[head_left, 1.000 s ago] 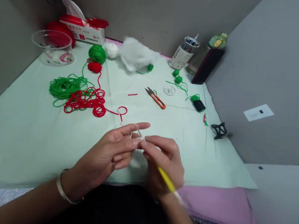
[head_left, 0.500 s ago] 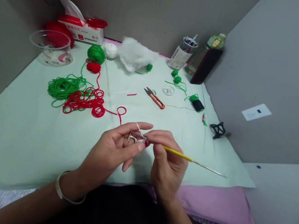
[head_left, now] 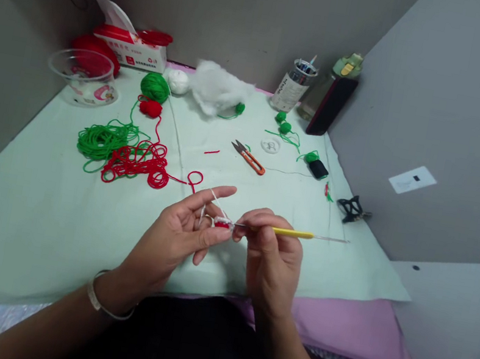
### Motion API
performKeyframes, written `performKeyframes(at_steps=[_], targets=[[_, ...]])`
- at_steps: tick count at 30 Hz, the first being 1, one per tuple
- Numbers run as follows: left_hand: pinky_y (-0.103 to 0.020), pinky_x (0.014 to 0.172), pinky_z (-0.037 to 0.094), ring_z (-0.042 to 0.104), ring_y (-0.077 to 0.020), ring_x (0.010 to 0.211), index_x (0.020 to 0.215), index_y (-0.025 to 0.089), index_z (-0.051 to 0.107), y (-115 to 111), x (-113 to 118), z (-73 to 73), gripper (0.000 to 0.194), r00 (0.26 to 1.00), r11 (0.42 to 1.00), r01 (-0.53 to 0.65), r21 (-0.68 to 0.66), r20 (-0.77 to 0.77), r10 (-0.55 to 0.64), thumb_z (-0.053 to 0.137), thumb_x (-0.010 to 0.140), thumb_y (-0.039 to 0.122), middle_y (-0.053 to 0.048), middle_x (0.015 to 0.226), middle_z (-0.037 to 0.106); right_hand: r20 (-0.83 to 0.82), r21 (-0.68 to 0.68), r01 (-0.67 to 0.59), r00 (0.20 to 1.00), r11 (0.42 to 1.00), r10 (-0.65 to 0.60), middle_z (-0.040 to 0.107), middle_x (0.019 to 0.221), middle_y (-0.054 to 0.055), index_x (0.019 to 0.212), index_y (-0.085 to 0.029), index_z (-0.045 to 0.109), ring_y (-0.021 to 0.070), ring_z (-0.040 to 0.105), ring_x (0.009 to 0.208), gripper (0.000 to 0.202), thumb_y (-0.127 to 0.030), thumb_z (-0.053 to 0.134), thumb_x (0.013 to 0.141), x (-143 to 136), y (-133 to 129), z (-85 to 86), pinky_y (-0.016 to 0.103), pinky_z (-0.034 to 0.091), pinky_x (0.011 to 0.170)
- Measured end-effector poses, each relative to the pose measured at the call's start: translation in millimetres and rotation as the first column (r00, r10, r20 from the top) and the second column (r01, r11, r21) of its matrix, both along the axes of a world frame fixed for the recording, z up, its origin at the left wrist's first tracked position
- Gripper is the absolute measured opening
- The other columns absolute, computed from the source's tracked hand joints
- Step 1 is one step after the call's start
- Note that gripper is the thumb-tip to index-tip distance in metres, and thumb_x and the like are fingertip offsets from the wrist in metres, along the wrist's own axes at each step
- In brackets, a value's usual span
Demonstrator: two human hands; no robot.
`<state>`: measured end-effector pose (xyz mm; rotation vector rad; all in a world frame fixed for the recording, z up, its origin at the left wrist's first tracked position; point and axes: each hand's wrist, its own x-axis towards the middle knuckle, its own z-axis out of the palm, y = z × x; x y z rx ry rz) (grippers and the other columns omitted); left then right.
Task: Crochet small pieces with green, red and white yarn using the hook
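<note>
My left hand (head_left: 185,225) pinches a small red and white crocheted piece (head_left: 223,223) between thumb and fingers, with white yarn (head_left: 218,201) running up over its raised index finger. In my right hand (head_left: 276,251) is a crochet hook with a yellow handle (head_left: 293,233), held level between thumb and fingers. Its left metal end meets the crocheted piece; the other end points right. A loose heap of red yarn (head_left: 138,164) lies beyond my left hand, beside a green heap (head_left: 105,140).
Orange-handled snips (head_left: 248,157) lie beyond my hands. Farther back are white stuffing (head_left: 219,88), a green ball (head_left: 154,87), a clear tub (head_left: 85,81), a tissue box (head_left: 136,53), a pen can (head_left: 293,87) and a bottle (head_left: 320,94). A black clip (head_left: 353,209) sits at right.
The hook has swung from a downward slant to nearly level, and its left end now shows at the crocheted piece. My left hand has shifted slightly left, its index finger higher.
</note>
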<state>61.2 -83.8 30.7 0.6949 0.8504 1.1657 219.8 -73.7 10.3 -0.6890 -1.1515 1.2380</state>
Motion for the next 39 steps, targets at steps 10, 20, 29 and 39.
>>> performKeyframes(at_steps=[10, 20, 29, 39], targets=[[-0.010, 0.034, 0.032, 0.038, 0.0028, 0.039, 0.147, 0.022, 0.057, 0, -7, 9.3, 0.069, 0.987, 0.987, 0.143, -0.079, 0.085, -0.137, 0.083, 0.084, 0.020, 0.002, 0.089, 0.065, -0.137, -0.134, 0.012, 0.990, 0.991, -0.031, 0.070, 0.082, 0.000, 0.091, -0.024, 0.081, 0.0109, 0.064, 0.070, 0.014, -0.035, 0.072, 0.096, -3, 2, 7.0, 0.024, 0.054, 0.067], [-0.011, 0.038, 0.024, 0.020, 0.0018, 0.044, 0.135, 0.021, 0.069, -1, -14, 6.6, 0.045, 0.922, 0.951, 0.293, -0.095, 0.292, -0.255, 0.076, 0.090, 0.015, 0.006, 0.075, 0.052, -0.220, -0.331, -0.115, 0.975, 0.937, 0.042, 0.066, 0.078, 0.001, 0.083, -0.022, 0.079, 0.0090, 0.057, 0.065, 0.016, -0.036, 0.078, 0.091, 6, 4, 15.0, 0.019, 0.049, 0.059], [-0.013, 0.042, 0.036, 0.044, -0.0032, 0.052, 0.122, 0.024, 0.077, 0, 1, -1.3, 0.047, 0.986, 0.990, 0.130, -0.055, 0.110, -0.123, 0.089, 0.077, 0.020, 0.003, 0.080, 0.064, -0.043, -0.094, -0.008, 0.999, 0.996, 0.004, 0.072, 0.085, 0.002, 0.091, -0.026, 0.081, 0.0138, 0.063, 0.074, 0.014, -0.035, 0.071, 0.097, -1, -1, 9.8, 0.027, 0.052, 0.069], [-0.028, 0.090, 0.053, 0.067, -0.0148, 0.092, 0.122, 0.028, 0.078, -1, 3, -3.4, 0.047, 0.996, 1.000, -0.017, -0.011, -0.084, 0.016, 0.091, 0.076, 0.030, 0.001, 0.092, 0.070, 0.068, -0.044, 0.090, 0.994, 0.995, -0.087, 0.075, 0.092, 0.002, 0.098, -0.029, 0.081, 0.0162, 0.064, 0.080, 0.015, -0.033, 0.067, 0.100, -4, 2, -2.8, 0.031, 0.050, 0.074]])
